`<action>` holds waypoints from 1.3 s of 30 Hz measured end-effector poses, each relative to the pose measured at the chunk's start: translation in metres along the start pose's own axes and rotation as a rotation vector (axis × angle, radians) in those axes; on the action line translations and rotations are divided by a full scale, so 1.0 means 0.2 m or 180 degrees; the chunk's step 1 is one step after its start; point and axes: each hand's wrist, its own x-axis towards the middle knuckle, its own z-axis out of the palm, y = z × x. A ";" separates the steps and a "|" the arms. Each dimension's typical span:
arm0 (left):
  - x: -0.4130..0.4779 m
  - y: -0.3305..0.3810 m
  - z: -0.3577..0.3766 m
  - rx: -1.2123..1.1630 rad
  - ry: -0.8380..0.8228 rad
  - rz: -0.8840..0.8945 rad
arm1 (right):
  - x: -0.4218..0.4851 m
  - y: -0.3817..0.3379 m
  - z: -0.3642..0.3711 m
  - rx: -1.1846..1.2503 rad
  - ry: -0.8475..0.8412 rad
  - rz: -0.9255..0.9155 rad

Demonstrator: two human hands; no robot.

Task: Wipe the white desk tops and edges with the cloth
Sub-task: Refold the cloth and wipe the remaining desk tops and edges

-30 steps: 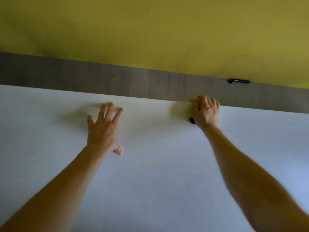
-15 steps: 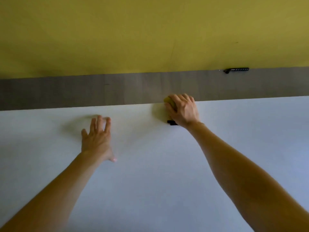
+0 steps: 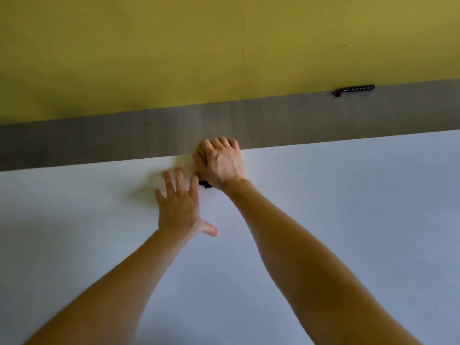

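Grips a yellow cloth (image 3: 200,151) under the right hand (image 3: 221,163), fingers curled over it and hooked across the far edge of the white desk top (image 3: 348,200). Shows only a small yellow fold of the cloth past the index finger, right where the desk top meets the grey wood-grain strip (image 3: 99,140) behind it. Shows also a small black corner (image 3: 205,184) poking out beneath the heel of the same hand, on the desk surface; cannot tell whether part of the cloth or something separate. Lays the left hand (image 3: 178,207) flat on the desk top, just beside the right and nearer the body, palm down, fingers straight and spread, thumb stuck out to the right, holding nothing. Sets the left fingertips close against the right hand's thumb side; cannot tell if touching. Beyond the grey strip, a yellow panel (image 3: 149,58) with a thin vertical seam; on the line between strip and panel, well off to the right, a slim black ribbed object (image 3: 353,90) lying lengthwise
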 end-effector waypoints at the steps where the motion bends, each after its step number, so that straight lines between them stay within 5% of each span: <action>1: 0.01 -0.01 0.00 -0.0047 0.0003 -0.0001 | -0.01 0.10 -0.02 0.0064 0.0049 -0.0147; 7: 0.03 -0.01 0.00 -0.0135 -0.0030 0.0051 | -0.33 0.99 -0.45 -0.0308 0.0590 0.0726; 11: 0.03 0.00 0.00 -0.0143 -0.0045 0.0048 | -0.29 0.85 -0.40 -0.0692 0.0961 0.1939; 17: 0.03 0.01 0.01 0.0090 0.0026 -0.0026 | -0.03 -0.04 -0.01 -0.0204 0.0193 0.0496; 21: 0.02 0.00 0.01 -0.0062 0.0009 0.0001 | -0.04 0.13 -0.03 -0.0058 0.0114 -0.0110; 26: 0.02 -0.02 0.01 -0.0163 -0.0044 0.0101 | -0.32 0.99 -0.45 -0.0475 0.0426 0.0846; 29: 0.02 -0.03 0.01 -0.0190 0.0026 0.0105 | -0.38 1.20 -0.58 -0.0646 0.0635 0.1656; 32: 0.04 -0.03 0.02 -0.0202 0.0026 0.0134 | -0.27 0.91 -0.44 -0.0654 0.0734 0.2038; 39: 0.01 -0.02 0.02 0.0002 0.0100 0.0065 | -0.01 -0.01 0.01 -0.0353 -0.0052 0.0558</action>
